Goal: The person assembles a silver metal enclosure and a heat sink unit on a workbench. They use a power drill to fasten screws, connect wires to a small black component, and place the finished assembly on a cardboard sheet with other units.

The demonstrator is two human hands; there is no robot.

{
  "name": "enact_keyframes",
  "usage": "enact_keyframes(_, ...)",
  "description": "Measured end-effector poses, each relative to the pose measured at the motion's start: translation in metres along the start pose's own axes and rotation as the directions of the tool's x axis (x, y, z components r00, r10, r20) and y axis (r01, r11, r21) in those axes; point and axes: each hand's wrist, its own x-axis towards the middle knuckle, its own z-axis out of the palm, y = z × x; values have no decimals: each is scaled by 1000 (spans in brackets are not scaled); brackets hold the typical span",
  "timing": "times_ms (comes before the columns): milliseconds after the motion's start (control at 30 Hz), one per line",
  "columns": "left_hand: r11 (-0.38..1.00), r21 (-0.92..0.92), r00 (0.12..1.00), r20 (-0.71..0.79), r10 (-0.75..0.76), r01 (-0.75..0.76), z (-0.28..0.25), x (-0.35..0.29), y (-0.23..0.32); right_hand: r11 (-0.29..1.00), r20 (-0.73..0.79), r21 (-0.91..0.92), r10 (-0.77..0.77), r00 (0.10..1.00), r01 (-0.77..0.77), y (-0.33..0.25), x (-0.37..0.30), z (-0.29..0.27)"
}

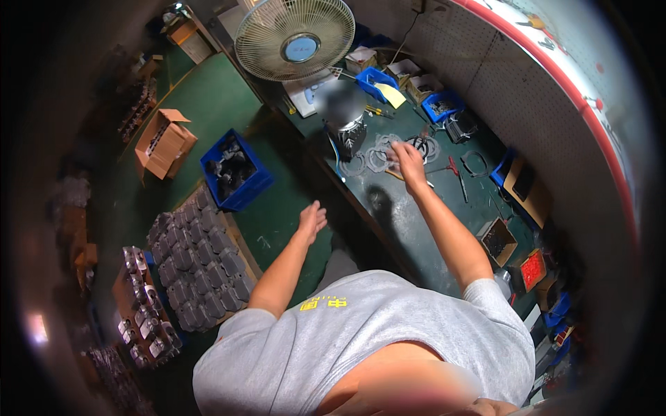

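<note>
Over the workbench (409, 215), my right hand (409, 163) reaches among several thin, pale grey rings (377, 159) that look like gaskets. Its fingers stretch to the left and are partly spread; whether the fingertips touch a ring cannot be made out. My left hand (312, 220) hangs over the floor beside the bench edge, fingers loosely bent and apart, with nothing in it. Left of the rings stands a dark finned metal part (349, 132) with a round, blurred top. A red-handled tool (454, 168) lies to the right of my right hand.
A large fan (295, 43) stands at the far end. Blue bins (442, 105) and small boxes line the perforated wall. On the left are a blue crate (244, 188) of dark parts, an open carton (166, 147) and rows of grey castings (201, 260). A box of red pieces (533, 269) sits right.
</note>
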Motion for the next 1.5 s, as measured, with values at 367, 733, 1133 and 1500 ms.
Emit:
enact_keyframes(367,817,-444,910,352,-218,368,88,165,96,864,-136,-502,-103,985,21,-55,157,127)
enact_keyframes(733,708,-471,711,701,-61,526,119,140,138,993,-34,-108,45,998,-48,-22,48,98)
enact_keyframes(1133,794,-178,603,750,-273,581,130,81,63,984,-129,159,107,986,-86,-15,-155,51)
enact_keyframes(1500,853,241,173,919,-354,462,233,-161,-61,816,-469,-556,-467,750,160,-17,-444,-34)
